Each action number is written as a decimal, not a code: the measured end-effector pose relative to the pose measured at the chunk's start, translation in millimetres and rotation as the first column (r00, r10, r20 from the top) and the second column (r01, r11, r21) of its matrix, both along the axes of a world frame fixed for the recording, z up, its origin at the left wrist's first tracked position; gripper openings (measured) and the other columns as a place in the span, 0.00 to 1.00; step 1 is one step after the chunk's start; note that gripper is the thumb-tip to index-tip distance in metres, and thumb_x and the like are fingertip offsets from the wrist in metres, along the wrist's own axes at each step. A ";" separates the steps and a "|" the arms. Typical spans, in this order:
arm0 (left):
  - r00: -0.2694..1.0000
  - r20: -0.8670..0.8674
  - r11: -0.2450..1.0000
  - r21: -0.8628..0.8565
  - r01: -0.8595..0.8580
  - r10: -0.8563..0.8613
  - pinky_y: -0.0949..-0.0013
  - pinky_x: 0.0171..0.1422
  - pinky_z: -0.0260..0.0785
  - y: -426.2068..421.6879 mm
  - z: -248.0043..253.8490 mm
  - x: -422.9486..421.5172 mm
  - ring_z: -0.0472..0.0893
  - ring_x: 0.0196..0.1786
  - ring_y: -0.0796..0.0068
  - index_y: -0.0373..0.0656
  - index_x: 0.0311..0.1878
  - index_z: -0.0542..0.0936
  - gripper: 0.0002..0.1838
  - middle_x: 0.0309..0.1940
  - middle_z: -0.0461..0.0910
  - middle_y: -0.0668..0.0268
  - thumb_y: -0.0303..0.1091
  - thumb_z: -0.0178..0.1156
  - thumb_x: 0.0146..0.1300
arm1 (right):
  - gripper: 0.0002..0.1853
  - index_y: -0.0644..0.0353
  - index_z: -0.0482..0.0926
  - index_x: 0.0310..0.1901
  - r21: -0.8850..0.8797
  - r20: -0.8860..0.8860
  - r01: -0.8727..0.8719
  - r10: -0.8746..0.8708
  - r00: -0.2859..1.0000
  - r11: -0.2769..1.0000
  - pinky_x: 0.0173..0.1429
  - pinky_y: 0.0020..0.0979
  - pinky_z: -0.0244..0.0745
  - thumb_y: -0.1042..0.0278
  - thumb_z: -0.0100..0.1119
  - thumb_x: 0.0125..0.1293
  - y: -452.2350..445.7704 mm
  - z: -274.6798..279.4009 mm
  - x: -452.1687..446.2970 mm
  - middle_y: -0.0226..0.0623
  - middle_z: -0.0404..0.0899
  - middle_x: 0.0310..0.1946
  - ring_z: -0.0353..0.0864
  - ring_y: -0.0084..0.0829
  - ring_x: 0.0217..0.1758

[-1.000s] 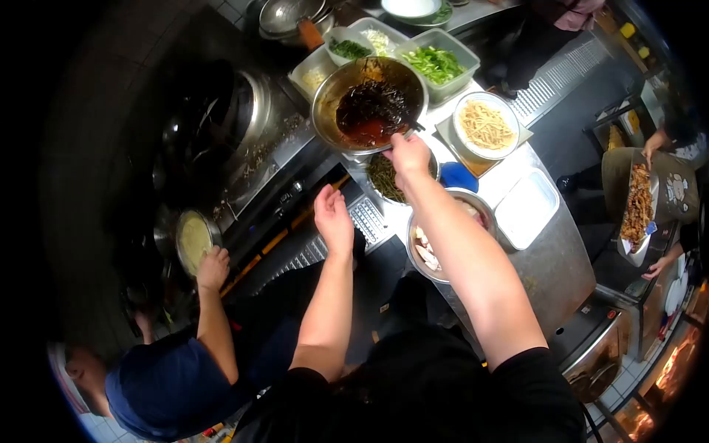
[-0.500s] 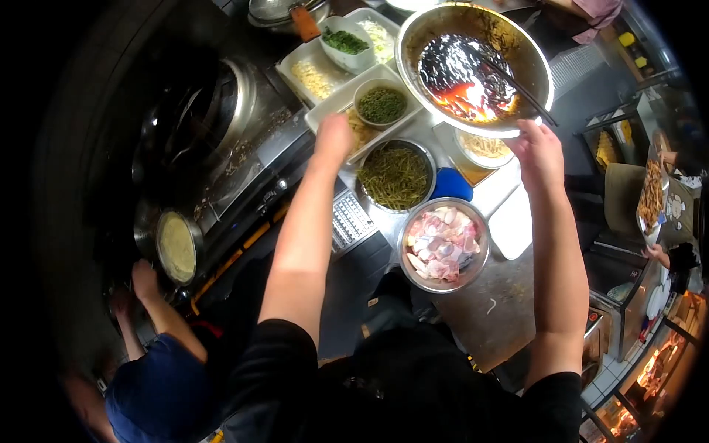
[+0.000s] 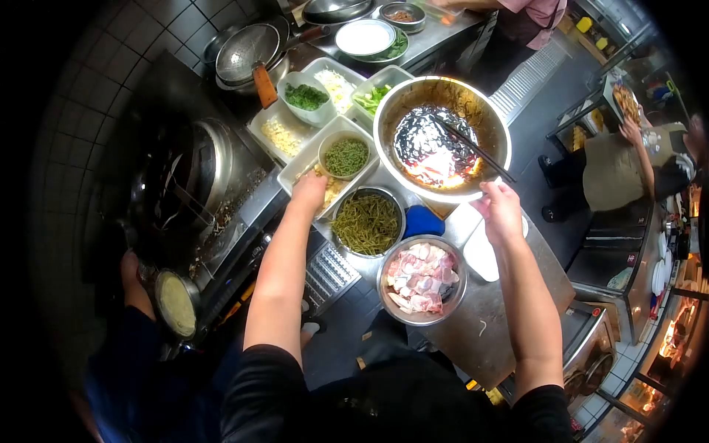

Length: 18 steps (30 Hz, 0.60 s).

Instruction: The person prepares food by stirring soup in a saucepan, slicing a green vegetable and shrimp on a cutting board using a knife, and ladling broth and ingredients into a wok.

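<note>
My right hand pinches the near rim of a large metal bowl of dark, glossy sauce, with chopsticks leaning in it. Over the left side of a white rectangular tub is my left hand, its fingers bent together and their tips partly hidden. Yellowish chopped pieces lie in this tub beside a small bowl of green bits. Nearer me are a metal bowl of green strands and a metal bowl of raw meat pieces. A blue object sits between them.
At left are a wok station and a pan of pale liquid near a co-worker's arm. Tubs of chopped vegetables and strainers stand behind. Another person holds a tray at right.
The camera view has shifted, so the counter appears lower and farther left. My right hand stays at the sauce bowl's rim, my left at the tub. The person at right has moved with the tray.
</note>
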State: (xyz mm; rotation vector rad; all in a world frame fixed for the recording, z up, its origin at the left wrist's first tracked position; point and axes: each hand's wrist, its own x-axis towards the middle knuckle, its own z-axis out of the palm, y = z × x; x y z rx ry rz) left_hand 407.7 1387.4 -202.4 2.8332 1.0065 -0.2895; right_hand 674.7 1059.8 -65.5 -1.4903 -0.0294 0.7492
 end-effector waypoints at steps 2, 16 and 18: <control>1.000 -0.010 1.000 -0.018 0.017 -0.017 0.54 0.57 0.75 -1.3 4.9 0.2 0.81 0.51 0.48 0.42 0.46 0.82 0.11 0.48 0.79 0.47 0.28 0.54 0.63 | 0.07 0.67 0.76 0.40 0.037 -0.001 -0.001 0.001 1.000 0.999 0.45 0.30 0.82 0.70 0.56 0.67 7.8 -0.3 -6.8 0.35 0.75 0.35 0.77 0.26 0.36; 0.366 0.426 0.516 -0.834 -0.196 0.827 0.74 0.40 0.78 -9.5 61.7 -35.1 0.83 0.36 0.77 0.30 0.44 0.83 0.08 0.36 0.85 0.63 0.25 0.62 0.66 | 0.08 0.71 0.77 0.42 0.143 -0.090 -0.141 0.155 0.984 0.980 0.50 0.31 0.84 0.76 0.51 0.68 99.1 0.2 -66.4 0.44 0.82 0.39 0.85 0.33 0.42; 0.097 0.362 0.366 -0.930 -0.021 0.927 0.74 0.42 0.78 -20.0 67.3 -49.4 0.83 0.37 0.74 0.30 0.48 0.81 0.09 0.39 0.84 0.60 0.24 0.62 0.66 | 0.08 0.71 0.78 0.42 0.139 -0.106 -0.162 0.177 0.979 0.977 0.50 0.31 0.84 0.76 0.51 0.69 112.5 -6.4 -78.4 0.44 0.83 0.40 0.85 0.32 0.43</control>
